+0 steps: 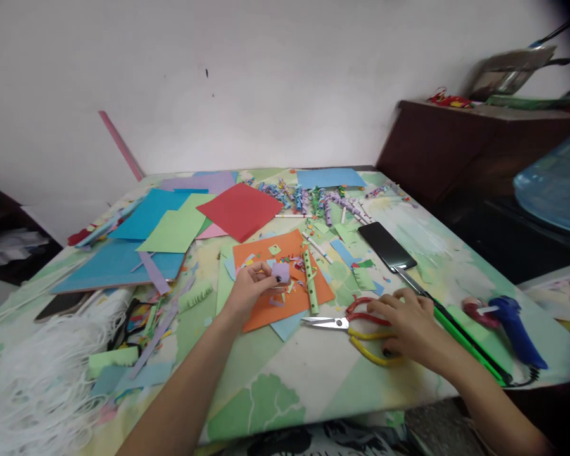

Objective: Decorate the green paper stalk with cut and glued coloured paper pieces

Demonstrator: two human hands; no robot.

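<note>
My left hand (251, 285) pinches a small piece of purple paper (280, 272) above an orange sheet (256, 315) strewn with tiny colourful paper scraps. Beside it on that sheet lies a rolled light-green paper tube (310, 282) with dark dots. My right hand (406, 323) is at the handles of the scissors (335, 323), its fingers apart over one red and one yellow handle. The scissors lie on the tablecloth with their blades slightly parted, pointing left. Whether the right fingertips press on the handles is hard to see.
A black phone (387, 246), a green cutter (470, 342) and a blue glue gun (517, 332) lie to the right. Curled paper pieces (327, 202) sit behind. Red paper (240, 211), blue sheets (123, 265) and white string (52, 373) occupy the left.
</note>
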